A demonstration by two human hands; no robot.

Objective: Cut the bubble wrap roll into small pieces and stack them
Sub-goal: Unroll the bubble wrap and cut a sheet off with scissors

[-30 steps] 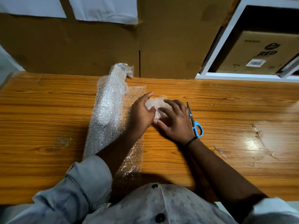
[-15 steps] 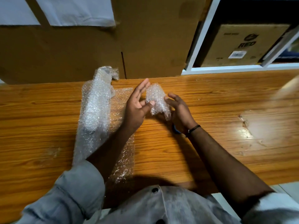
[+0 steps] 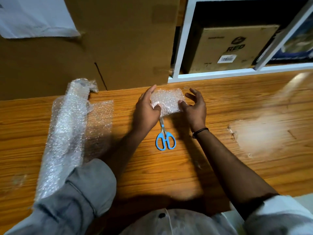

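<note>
Near the far edge of the surface (image 3: pixel 169 175) the left hand (image 3: pixel 147 111) pinches the cut bubble wrap piece (image 3: pixel 166 101); the right hand (image 3: pixel 194 106), fingers spread loose, touches its other side by the thumb; the bubble wrap roll (image 3: pixel 67 126) lies toward the left edge; scissors (image 3: pixel 165 136) lie just nearer.

At about one o'clock in our view we read a single word, "RED", in dark letters on the brown cardboard box (image 3: pixel 237 48) standing in the white shelf (image 3: pixel 185 48). An oval emblem just above it is too blurred for us to read. At seven o'clock from the word sits a white barcode label (image 3: pixel 227 58), its digits too small to make out.
</note>
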